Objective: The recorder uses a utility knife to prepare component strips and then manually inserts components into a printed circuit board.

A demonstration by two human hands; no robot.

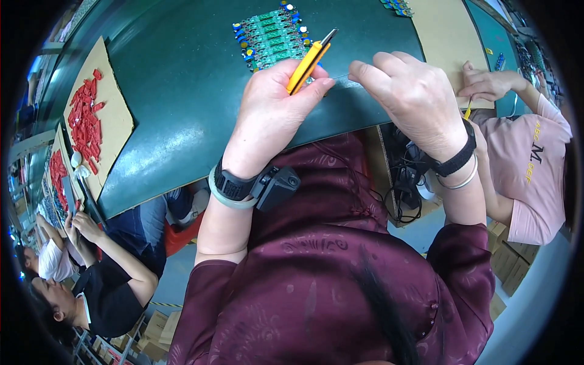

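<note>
My left hand (274, 100) is closed around a yellow-and-black utility knife (306, 66), whose metal tip points up and away from me. Something small sits at its fingertips, mostly hidden by the thumb. My right hand (413, 91) is closed in a pinch a short way to the right, level with the left fingertips. Between the two hands runs a thin strand (342, 76), its right end in the right hand's pinch. Just beyond my left hand, a row of green circuit boards (274, 38) with blue and yellow parts lies side by side on the dark green table (176, 91).
Red pieces (86, 118) are heaped on cardboard (115, 131) at the left. More boards (398, 7) lie at the far right, by another cardboard sheet (443, 42). A co-worker's hand (483, 82) works there; another co-worker (118, 298) sits at the left. Black cables (406, 188) hang below the table edge.
</note>
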